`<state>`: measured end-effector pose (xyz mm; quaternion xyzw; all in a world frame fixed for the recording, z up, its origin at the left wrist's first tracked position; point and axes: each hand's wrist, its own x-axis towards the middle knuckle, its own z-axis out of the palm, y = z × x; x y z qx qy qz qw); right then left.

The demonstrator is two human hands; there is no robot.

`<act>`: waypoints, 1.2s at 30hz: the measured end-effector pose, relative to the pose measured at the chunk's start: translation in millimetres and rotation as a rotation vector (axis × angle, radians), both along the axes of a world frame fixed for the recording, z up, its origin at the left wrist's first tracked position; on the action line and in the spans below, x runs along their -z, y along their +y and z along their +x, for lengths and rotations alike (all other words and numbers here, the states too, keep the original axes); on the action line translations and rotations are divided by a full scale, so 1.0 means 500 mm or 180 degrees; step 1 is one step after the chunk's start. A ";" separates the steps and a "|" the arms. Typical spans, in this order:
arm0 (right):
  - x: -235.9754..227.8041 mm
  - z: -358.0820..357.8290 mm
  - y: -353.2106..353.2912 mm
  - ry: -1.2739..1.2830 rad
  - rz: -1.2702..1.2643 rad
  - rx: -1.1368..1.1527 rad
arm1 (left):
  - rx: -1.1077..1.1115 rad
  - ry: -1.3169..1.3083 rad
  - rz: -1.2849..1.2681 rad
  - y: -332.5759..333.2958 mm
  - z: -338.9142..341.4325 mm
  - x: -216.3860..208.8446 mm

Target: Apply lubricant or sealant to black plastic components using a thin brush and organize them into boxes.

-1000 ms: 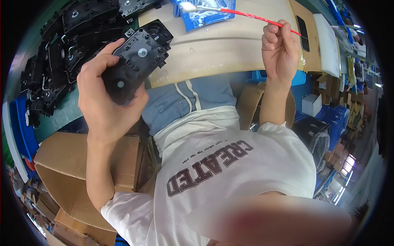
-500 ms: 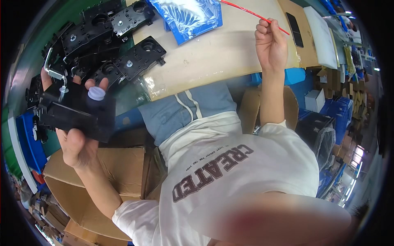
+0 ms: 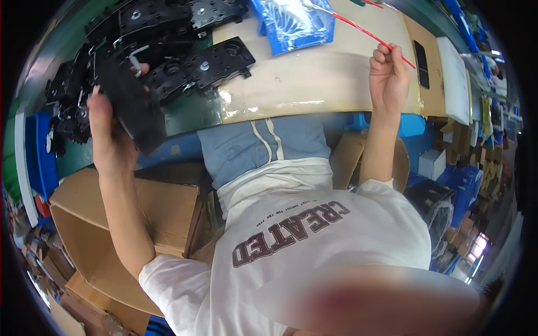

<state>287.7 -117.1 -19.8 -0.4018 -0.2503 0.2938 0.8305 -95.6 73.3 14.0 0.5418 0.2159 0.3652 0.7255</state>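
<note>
Past fingers of left hand [image 3: 116, 150]: piled black assemblies [image 3: 204, 68] | ahead-left of fingers of right hand [image 3: 389, 83]: blue tray [image 3: 305, 47] | at left, clamps tilted housing [image 3: 134, 109] | at right, pinches red brush [image 3: 358, 28]

1. Shirt [image 3: 358, 241], about five o'clock from the middle of the view: one word [image 3: 294, 232] across the chest in large, dark brown block capitals. It stands roughly upside down to this view, its first letter at the two o'clock end and its last at the eight o'clock end.
2. Same shirt, twelve o'clock of that word: a line [image 3: 287, 209] of small dark print in several words, on much the same slant.
3. Carton [image 3: 450, 130], near three o'clock: a pale mark, too small to read.
</note>
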 end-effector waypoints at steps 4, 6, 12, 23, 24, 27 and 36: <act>0.000 0.003 -0.009 -0.0028 -0.0067 0.0093 | -0.0874 0.0383 -0.1251 -0.029 0.059 -0.053; -0.001 -0.001 -0.003 -0.0014 -0.0053 0.0045 | -0.0804 0.0215 -0.1274 -0.042 0.063 -0.053; -0.008 -0.004 -0.001 0.0064 0.0060 -0.0017 | -0.0460 -0.0180 -0.1124 -0.054 0.062 -0.044; -0.055 -0.053 -0.015 -0.0197 0.0576 -0.0562 | -0.0691 0.0821 -0.0521 -0.083 0.077 -0.043; -0.057 -0.060 -0.016 -0.0324 0.0601 -0.0627 | -0.0663 0.0905 -0.0376 -0.085 0.082 -0.045; -0.052 -0.075 -0.013 -0.0687 0.0571 -0.0717 | -0.0664 0.1027 -0.0266 -0.094 0.088 -0.051; -0.061 -0.101 -0.007 -0.1561 0.0497 -0.0757 | -0.0565 0.0852 -0.0161 -0.105 0.089 -0.047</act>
